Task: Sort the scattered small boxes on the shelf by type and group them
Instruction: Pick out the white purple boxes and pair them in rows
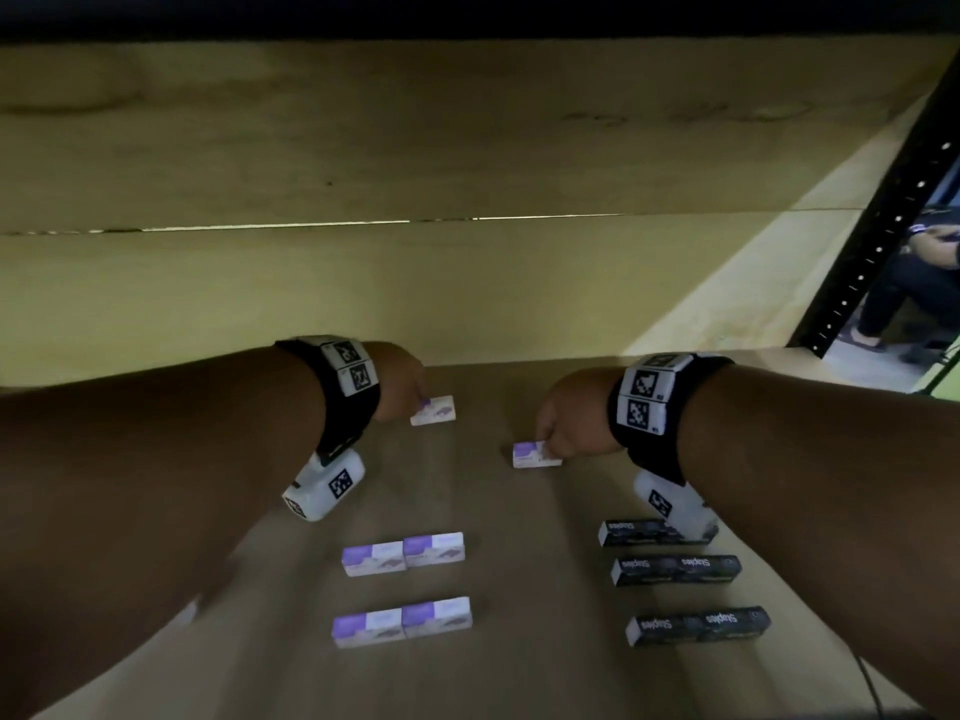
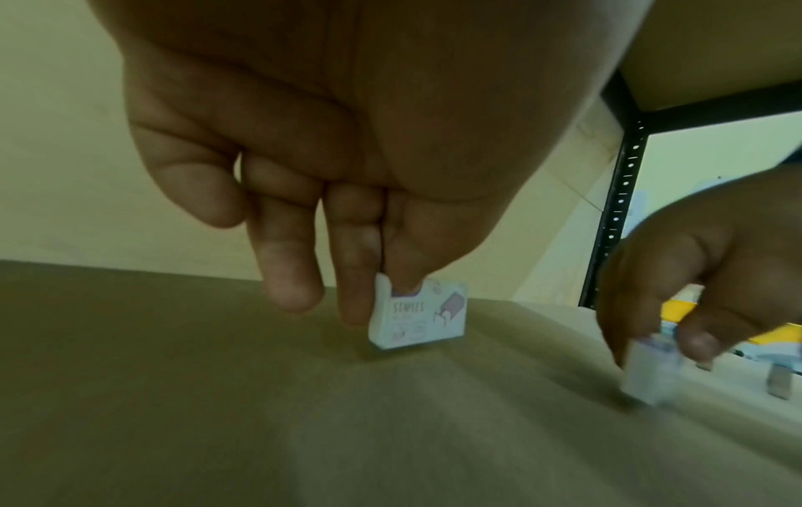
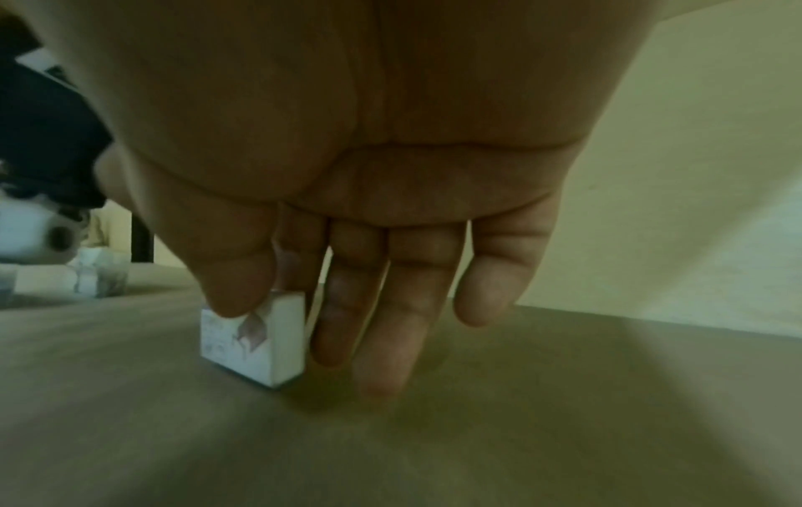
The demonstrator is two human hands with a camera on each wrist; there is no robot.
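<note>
My left hand (image 1: 402, 389) pinches a small white-and-purple staples box (image 1: 434, 410) between thumb and fingers; the same box (image 2: 419, 314) stands on edge on the shelf board under that hand (image 2: 381, 288). My right hand (image 1: 569, 423) pinches a second white-and-purple box (image 1: 535, 455), seen close as a box (image 3: 254, 341) gripped by thumb and index finger of the hand (image 3: 278, 302). Nearer me, two pairs of white-and-purple boxes (image 1: 402, 553) (image 1: 402, 621) lie in rows at centre. Three rows of black staples boxes (image 1: 675, 570) lie at the right.
The brown shelf board (image 1: 519, 537) runs back to a pale wall (image 1: 415, 293). A black perforated upright (image 1: 883, 241) stands at the right edge. Another person (image 1: 914, 283) sits beyond it. The upper shelf's underside (image 1: 467, 13) is dark overhead.
</note>
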